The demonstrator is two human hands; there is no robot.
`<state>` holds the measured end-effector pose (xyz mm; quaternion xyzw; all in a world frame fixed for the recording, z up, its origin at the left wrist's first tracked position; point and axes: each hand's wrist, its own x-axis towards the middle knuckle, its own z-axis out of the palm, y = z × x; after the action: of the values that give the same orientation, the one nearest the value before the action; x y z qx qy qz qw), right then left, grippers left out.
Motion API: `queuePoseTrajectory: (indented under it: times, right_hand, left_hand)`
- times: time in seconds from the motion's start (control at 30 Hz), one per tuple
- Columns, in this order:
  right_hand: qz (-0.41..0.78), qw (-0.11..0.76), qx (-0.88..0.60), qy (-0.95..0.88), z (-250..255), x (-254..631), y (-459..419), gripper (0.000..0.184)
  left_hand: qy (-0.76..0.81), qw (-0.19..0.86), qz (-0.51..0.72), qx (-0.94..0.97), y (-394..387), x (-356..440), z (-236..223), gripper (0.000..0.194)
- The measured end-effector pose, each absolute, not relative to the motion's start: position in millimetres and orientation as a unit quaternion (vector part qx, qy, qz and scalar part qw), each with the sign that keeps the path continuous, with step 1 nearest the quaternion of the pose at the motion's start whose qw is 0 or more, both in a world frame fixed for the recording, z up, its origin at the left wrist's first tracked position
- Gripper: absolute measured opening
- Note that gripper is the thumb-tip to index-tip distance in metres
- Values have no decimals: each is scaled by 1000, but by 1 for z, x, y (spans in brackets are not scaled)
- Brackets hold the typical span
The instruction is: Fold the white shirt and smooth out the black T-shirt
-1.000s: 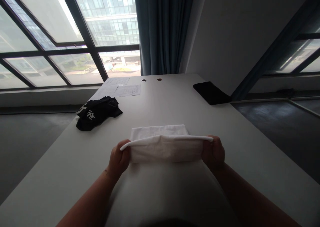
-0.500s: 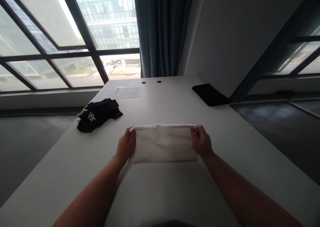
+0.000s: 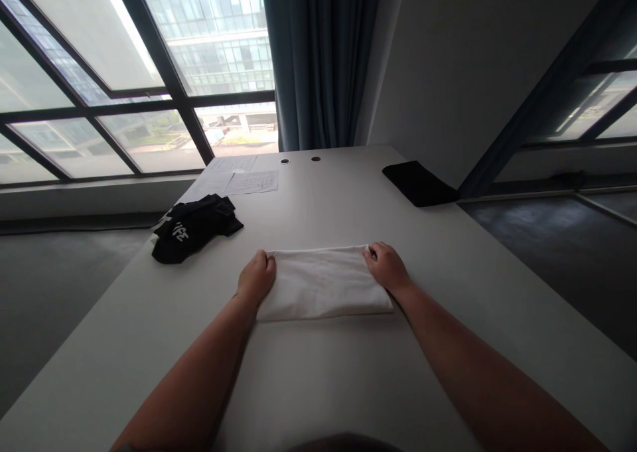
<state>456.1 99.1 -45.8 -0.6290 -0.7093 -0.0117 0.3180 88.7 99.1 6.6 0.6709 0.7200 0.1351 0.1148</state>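
White cloth [image 3: 326, 283] flat on counter [image 3: 318, 366], nr edge; L hand [image 3: 257, 276] & R hand [image 3: 385, 265] each pinch a far corner. Blk garment [image 3: 194, 229] w/ white lettering on L, blk pad [image 3: 419, 184] far R.

The left fingers [image 3: 269, 261] are partly hidden as they curl at the far corner of the white cloth [image 3: 326, 283], the lettering on the black garment [image 3: 206, 223] disappears into its folds, and the writing on the papers [image 3: 253, 182] is too small to read.
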Motion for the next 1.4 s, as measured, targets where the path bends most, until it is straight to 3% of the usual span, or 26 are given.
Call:
queuePoseTrajectory:
  times: [0.23,0.37,0.47,0.7,0.83,0.9,1.0,1.27,1.4]
  right_hand:
    - [5,343,-636,-691,-56,459,97,16]
    - [32,376,-616,-692,-52,458,94,34]
    - [32,373,-587,-718,-45,456,91,36]
    - [27,265,-579,-771,-44,432,83,45]
    - [13,217,-593,-776,-46,426,79,49]
    - [7,207,-597,-776,-44,426,78,49]
    - [3,208,-597,-775,-42,425,76,49]
    - [51,324,-579,-746,-39,438,84,39]
    - [-32,276,-608,-744,-24,416,91,37]
  left_hand:
    - [712,94,164,676,96,79,0,15]
    - [709,146,220,654,100,69,-7,9]
    - [704,180,257,638,102,64,-9,11]
    - [709,211,295,605,102,64,-7,14]
    - [718,222,293,591,100,64,-6,5]
    - [720,225,296,586,100,65,-6,17]
    - [718,217,287,596,100,68,-7,33]
    - [696,142,205,673,99,77,6,35]
    - [619,47,157,768,102,118,19,36]
